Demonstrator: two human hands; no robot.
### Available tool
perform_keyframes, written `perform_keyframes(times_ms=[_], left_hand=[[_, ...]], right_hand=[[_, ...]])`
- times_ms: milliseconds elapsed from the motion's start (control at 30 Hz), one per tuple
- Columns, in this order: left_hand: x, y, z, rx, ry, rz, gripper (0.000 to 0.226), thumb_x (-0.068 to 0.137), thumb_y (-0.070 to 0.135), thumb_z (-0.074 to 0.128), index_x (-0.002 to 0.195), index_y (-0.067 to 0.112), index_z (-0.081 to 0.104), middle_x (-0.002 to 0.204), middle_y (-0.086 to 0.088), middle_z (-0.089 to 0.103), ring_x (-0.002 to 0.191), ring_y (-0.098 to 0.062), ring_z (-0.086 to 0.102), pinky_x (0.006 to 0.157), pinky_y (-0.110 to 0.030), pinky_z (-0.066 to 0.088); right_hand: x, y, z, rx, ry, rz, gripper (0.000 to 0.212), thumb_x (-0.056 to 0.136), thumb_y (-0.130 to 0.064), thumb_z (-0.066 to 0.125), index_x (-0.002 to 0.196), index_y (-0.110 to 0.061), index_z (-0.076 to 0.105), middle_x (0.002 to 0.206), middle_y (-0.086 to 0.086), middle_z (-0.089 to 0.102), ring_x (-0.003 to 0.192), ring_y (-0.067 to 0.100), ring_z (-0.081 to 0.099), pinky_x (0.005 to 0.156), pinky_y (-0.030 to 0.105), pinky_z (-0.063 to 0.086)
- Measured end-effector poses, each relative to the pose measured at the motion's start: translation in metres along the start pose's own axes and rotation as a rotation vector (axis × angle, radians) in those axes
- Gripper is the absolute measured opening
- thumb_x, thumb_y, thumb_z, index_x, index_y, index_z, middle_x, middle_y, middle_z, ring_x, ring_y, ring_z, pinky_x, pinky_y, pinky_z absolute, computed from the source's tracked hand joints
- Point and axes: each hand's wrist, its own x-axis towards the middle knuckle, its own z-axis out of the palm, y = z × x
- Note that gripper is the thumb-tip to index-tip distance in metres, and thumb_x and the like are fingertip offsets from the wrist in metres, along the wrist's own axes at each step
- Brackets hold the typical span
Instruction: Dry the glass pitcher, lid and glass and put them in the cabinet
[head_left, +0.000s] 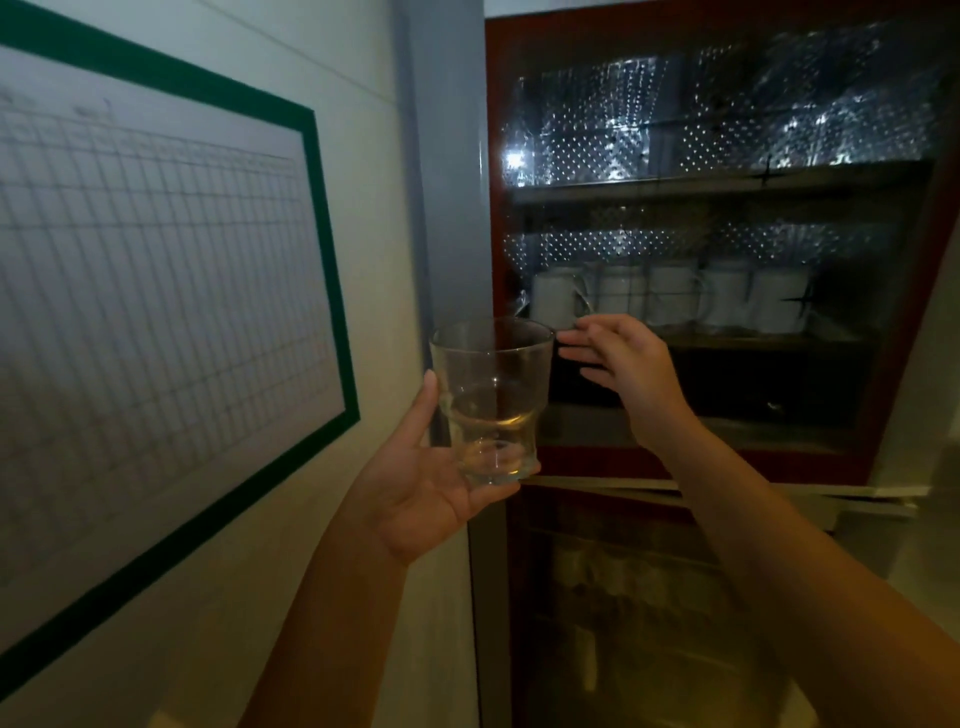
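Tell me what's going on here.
A person stands at the red-framed cabinet, holding a clear glass upright in the left hand. The right hand is open, fingers stretched out beside the glass's rim, holding nothing. A row of white mugs sits on a shelf inside. The glass is not yet put away.

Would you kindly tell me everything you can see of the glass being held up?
The glass is a clear tumbler that looks empty, with a wide mouth narrowing to a thick round base. It is roughly upright, raised before the cabinet. The left hand holds it, thumb along its side, fingers beneath. The right hand hovers by its rim; contact is unclear.
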Motion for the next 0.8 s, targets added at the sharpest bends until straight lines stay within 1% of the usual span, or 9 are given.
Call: perform_keyframes(times_ms=[133, 267, 333, 400, 500, 600, 667, 733, 800], left_hand=[[0.000, 0.011, 0.001, 0.000, -0.013, 0.025, 0.073, 0.077, 0.060, 0.049, 0.122, 0.003, 0.055, 0.117, -0.031, 0.060, 0.108, -0.046, 0.058, 0.101, -0.047, 0.041], [-0.001, 0.018, -0.001, 0.001, -0.033, 0.013, 0.075, 0.078, 0.062, 0.048, 0.126, 0.004, 0.053, 0.118, -0.028, 0.060, 0.110, -0.044, 0.058, 0.100, -0.047, 0.043], [-0.002, 0.020, -0.004, -0.020, -0.032, 0.017, 0.074, 0.079, 0.061, 0.049, 0.126, 0.004, 0.054, 0.120, -0.028, 0.059, 0.110, -0.044, 0.058, 0.095, -0.048, 0.047], [-0.003, 0.022, -0.008, -0.033, -0.017, 0.029, 0.072, 0.078, 0.060, 0.052, 0.124, 0.005, 0.056, 0.121, -0.028, 0.059, 0.109, -0.044, 0.058, 0.089, -0.051, 0.048], [-0.005, 0.023, -0.010, -0.051, 0.006, 0.032, 0.070, 0.079, 0.057, 0.054, 0.122, 0.002, 0.059, 0.123, -0.029, 0.057, 0.111, -0.044, 0.057, 0.087, -0.053, 0.049], [-0.009, 0.024, -0.013, -0.064, 0.033, 0.031, 0.069, 0.073, 0.054, 0.059, 0.112, -0.002, 0.066, 0.123, -0.031, 0.056, 0.114, -0.044, 0.055, 0.082, -0.052, 0.052], [-0.011, 0.024, -0.015, -0.067, 0.035, 0.033, 0.068, 0.068, 0.053, 0.061, 0.106, -0.003, 0.068, 0.122, -0.031, 0.057, 0.113, -0.044, 0.055, 0.081, -0.051, 0.054], [-0.013, 0.026, -0.017, -0.058, 0.036, 0.034, 0.067, 0.066, 0.053, 0.062, 0.101, -0.004, 0.070, 0.120, -0.031, 0.058, 0.111, -0.044, 0.057, 0.083, -0.050, 0.053], [-0.014, 0.027, -0.018, -0.058, 0.036, 0.032, 0.067, 0.065, 0.053, 0.061, 0.098, -0.004, 0.071, 0.120, -0.030, 0.059, 0.111, -0.043, 0.057, 0.084, -0.049, 0.052]], right_hand=[[0.016, -0.008, 0.014, -0.185, -0.065, -0.251, 0.014, 0.095, -0.014, 0.048, 0.096, -0.025, 0.056, 0.098, -0.010, 0.063, 0.097, 0.006, 0.060, 0.085, 0.022, 0.048], [0.039, -0.013, 0.025, -0.569, -0.135, -0.554, 0.021, 0.092, -0.015, 0.052, 0.112, -0.016, 0.057, 0.109, -0.005, 0.058, 0.102, 0.010, 0.054, 0.090, 0.033, 0.047], [0.050, -0.016, 0.033, -0.782, -0.170, -0.728, 0.030, 0.090, -0.016, 0.056, 0.119, -0.012, 0.056, 0.121, 0.004, 0.057, 0.116, 0.016, 0.048, 0.101, 0.037, 0.040], [0.061, -0.016, 0.042, -0.980, -0.205, -0.892, 0.038, 0.086, -0.016, 0.059, 0.124, -0.011, 0.054, 0.131, 0.007, 0.052, 0.129, 0.022, 0.039, 0.110, 0.039, 0.024], [0.078, -0.014, 0.056, -1.210, -0.228, -1.109, 0.044, 0.082, -0.019, 0.057, 0.126, -0.013, 0.053, 0.136, 0.010, 0.048, 0.135, 0.029, 0.033, 0.110, 0.047, 0.010], [0.094, -0.017, 0.072, -1.397, -0.267, -1.263, 0.048, 0.084, -0.032, 0.048, 0.127, -0.013, 0.053, 0.137, 0.013, 0.048, 0.133, 0.033, 0.035, 0.106, 0.056, 0.013], [0.103, -0.019, 0.083, -1.501, -0.265, -1.340, 0.052, 0.079, -0.032, 0.065, 0.126, -0.015, 0.054, 0.137, 0.013, 0.049, 0.132, 0.034, 0.037, 0.104, 0.059, 0.014], [0.111, -0.022, 0.090, -1.537, -0.257, -1.388, 0.054, 0.076, -0.033, 0.071, 0.125, -0.015, 0.056, 0.134, 0.013, 0.051, 0.130, 0.035, 0.040, 0.101, 0.061, 0.015], [0.114, -0.025, 0.095, -1.544, -0.251, -1.409, 0.046, 0.083, -0.037, 0.057, 0.123, -0.015, 0.057, 0.134, 0.014, 0.052, 0.130, 0.036, 0.039, 0.101, 0.062, 0.017]])
